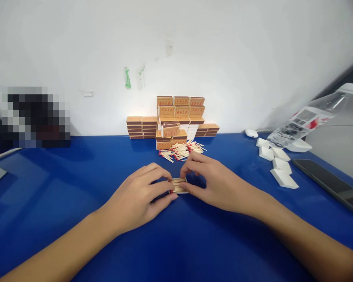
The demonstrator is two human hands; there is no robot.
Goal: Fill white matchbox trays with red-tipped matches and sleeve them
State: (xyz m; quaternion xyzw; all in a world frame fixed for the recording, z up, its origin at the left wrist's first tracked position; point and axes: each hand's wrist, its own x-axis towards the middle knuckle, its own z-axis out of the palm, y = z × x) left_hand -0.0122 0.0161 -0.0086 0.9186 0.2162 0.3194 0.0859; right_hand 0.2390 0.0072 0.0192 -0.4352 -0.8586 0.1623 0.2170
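A small white matchbox tray (181,192) filled with matches lies on the blue table, between my two hands. My left hand (144,194) grips its left end, thumb at the near side and fingers on the far side and over the match heads. From the right, my right hand (213,180) has its thumb on the matches and its index finger at the tray's far right corner. Just beyond the tray lies a loose pile of red-tipped matches (181,150). Behind that pile stand stacked orange matchboxes (181,111).
Several white trays (281,166) lie at the right, beside a tilted plastic bottle (300,121), a white earphone case (251,133) and a dark phone (332,182). A white wall (223,51) rises behind the blue table (176,243). Something pixelated stands at the left.
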